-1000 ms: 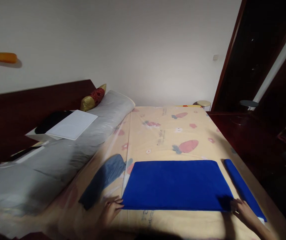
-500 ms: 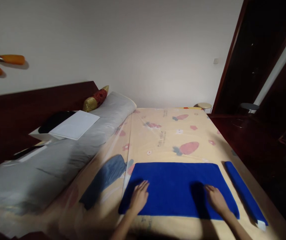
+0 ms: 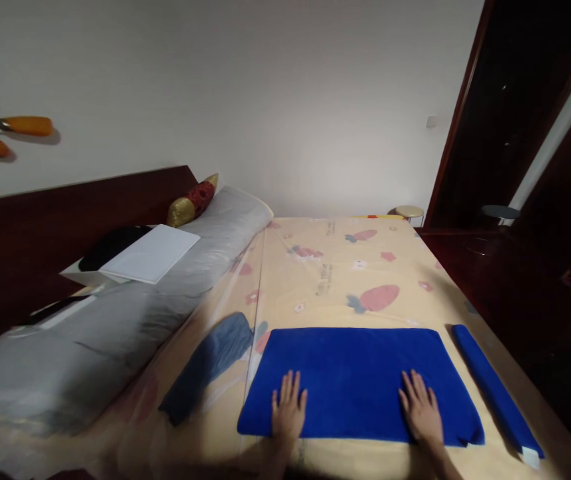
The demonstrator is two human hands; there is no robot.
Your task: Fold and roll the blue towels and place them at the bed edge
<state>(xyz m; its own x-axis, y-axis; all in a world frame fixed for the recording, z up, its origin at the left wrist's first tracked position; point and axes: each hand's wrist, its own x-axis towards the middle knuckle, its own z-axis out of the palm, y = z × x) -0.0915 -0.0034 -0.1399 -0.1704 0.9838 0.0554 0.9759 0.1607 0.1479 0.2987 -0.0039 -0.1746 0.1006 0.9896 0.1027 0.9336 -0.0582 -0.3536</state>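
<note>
A blue cloth [image 3: 355, 380] is spread on a patterned bed [image 3: 332, 313], where it appears to be smoothed flat. The left hand [image 3: 288, 410] is laid palm down near its left end, fingers extended; the right hand [image 3: 422, 410] is placed likewise toward its right end, and nothing is gripped by either. A blue roll [image 3: 495, 387] is set just beside, at right; grey-blue fabric [image 3: 210, 367] is seen at left. For the next move, light, even pressure seems called for, with the kinked near right corner [image 3: 474, 437] to be straightened.
</note>
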